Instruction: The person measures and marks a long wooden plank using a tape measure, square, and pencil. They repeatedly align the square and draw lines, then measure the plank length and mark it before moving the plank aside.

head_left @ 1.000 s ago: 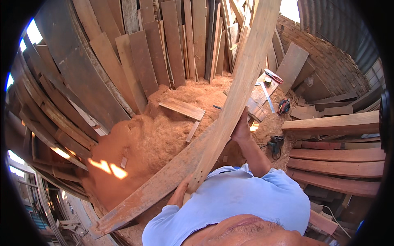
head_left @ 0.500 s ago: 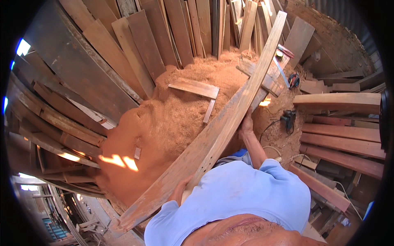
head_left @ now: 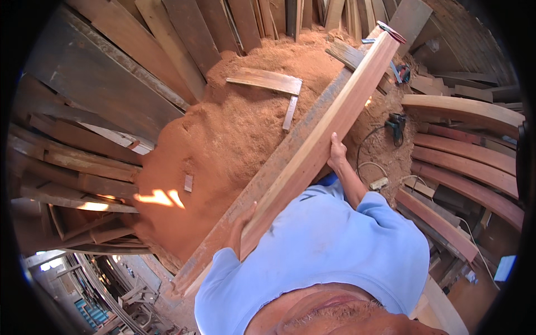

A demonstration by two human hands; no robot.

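Observation:
A long wooden beam (head_left: 349,106), pale on one face and reddish on the other, slants from far right toward near left in front of my body. My right hand (head_left: 338,153) grips its near side around the middle, thumb up on the reddish face and the other fingers hidden beneath. Closer to the near end, my left hand (head_left: 241,223) is closed over the pale edge. Alongside and partly under the beam runs a weathered plank (head_left: 267,176). At the beam's far end a red-rimmed item (head_left: 395,34) shows, its kind unclear.
Sawdust (head_left: 195,151) covers the ground ahead, with a short board (head_left: 265,80) and a small strip (head_left: 290,111) on it. A corded power tool (head_left: 395,128) and another power tool (head_left: 403,73) lie right. Stacked timbers (head_left: 466,174) flank the right; tall boards (head_left: 192,39) lean at the back.
The beam has been rolled so its reddish face now shows, and its far end sits lower in view. My right hand has shifted, with its thumb now up on that face.

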